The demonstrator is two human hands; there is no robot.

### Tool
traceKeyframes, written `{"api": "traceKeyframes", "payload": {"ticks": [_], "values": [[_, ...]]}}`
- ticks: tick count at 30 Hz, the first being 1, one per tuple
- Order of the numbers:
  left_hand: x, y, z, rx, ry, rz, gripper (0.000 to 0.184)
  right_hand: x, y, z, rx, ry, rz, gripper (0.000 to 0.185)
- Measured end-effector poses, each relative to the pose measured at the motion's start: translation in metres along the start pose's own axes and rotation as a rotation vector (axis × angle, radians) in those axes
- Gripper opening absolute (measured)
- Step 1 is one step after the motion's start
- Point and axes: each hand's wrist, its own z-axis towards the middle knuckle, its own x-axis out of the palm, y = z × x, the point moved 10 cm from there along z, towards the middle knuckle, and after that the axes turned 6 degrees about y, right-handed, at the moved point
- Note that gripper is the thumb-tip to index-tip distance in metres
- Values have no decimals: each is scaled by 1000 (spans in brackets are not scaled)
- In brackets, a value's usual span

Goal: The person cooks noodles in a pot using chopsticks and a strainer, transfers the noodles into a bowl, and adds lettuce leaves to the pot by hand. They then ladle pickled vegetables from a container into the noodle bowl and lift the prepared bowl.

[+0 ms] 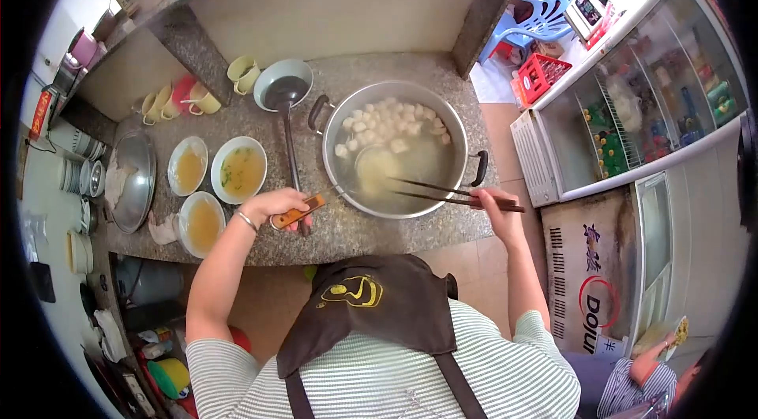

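My left hand (pixel 278 207) is closed on the wooden handle (pixel 298 211) of a skimmer, whose round head (pixel 377 166) dips into cloudy liquid in a large metal pot (pixel 338 182). Something pale yellow shows on that head. Between the fingers of my right hand (pixel 499 212) are long dark chopsticks (pixel 442 196), their tips in the pot over the skimmer. Pale round dumplings or balls (pixel 395 123) float along the pot's far side. A dark ladle (pixel 290 143) rests in a pale bowl (pixel 304 72); its handle runs down past my left hand.
Left of the pot stand three soup bowls (pixel 259 155), one with green bits. Several mugs (pixel 204 99) and a large metal lid (pixel 136 178) sit farther left. A glass-door fridge (pixel 655 87) stands right. A person in a striped top (pixel 632 391) is at lower right.
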Motion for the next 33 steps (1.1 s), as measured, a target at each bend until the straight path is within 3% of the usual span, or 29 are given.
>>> {"api": "traceKeyframes", "payload": {"ticks": [2,4,8,11,12,16,18,20,23,24,26,29,33], "values": [[-1,10,-2,28,-4,-72,25,-8,2,-4,27,-55,194,22],[-4,19,-3,49,-23,-216,32,-27,8,-2,-8,-158,164,23],[-1,19,-3,110,-6,-170,33,-22,-34,6,9,-168,-42,22],[16,-4,-12,16,-123,47,32,25,-78,1,105,-23,133,24],[18,-11,-15,-32,-191,251,30,38,-82,-1,141,24,227,26],[30,-41,-20,-135,-251,821,23,21,-54,-3,1,-86,290,27],[31,-46,-16,-184,-223,831,20,15,-46,0,-48,-127,236,27],[24,-44,-10,-229,-204,846,17,26,-48,7,-30,13,-50,24],[17,-36,-4,-197,-119,457,20,16,-40,4,-17,-42,89,23],[12,-30,-3,-201,-115,461,20,8,-42,-1,-27,-103,160,23],[6,-17,5,-90,-28,189,26,6,-47,-6,-10,-89,69,24],[8,1,10,-56,20,49,33,3,-44,-14,31,-105,264,22],[22,25,18,87,55,-201,36,-22,-25,-22,38,-139,147,23]]}}
